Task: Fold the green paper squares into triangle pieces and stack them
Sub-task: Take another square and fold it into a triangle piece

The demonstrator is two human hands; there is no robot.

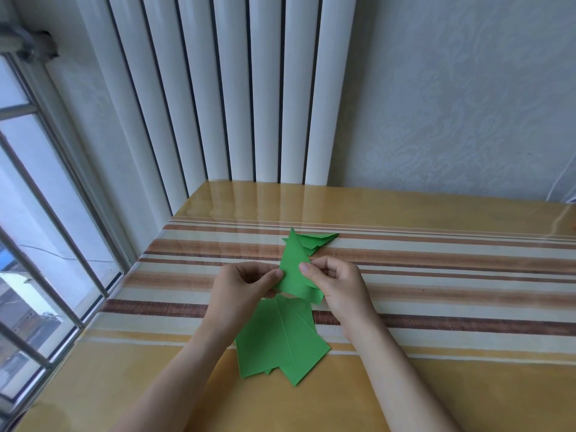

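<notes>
worktop (436, 219) carries loose green squares (274, 338) nearest, finished triangles (314, 243) beyond. left hand (240, 286) and right hand (338, 283) lift a half-folded piece (294, 269), fingers pinching its edges; uneven pressure could skew the crease.

Both forearms come into view bare from the lower edge, with no sleeve, watch, bracelet or ring anywhere on them. The left hand (246, 283) and right hand (335, 283) wear no gloves. The fingernails are short and unpainted, plainest on the right thumb.
</notes>
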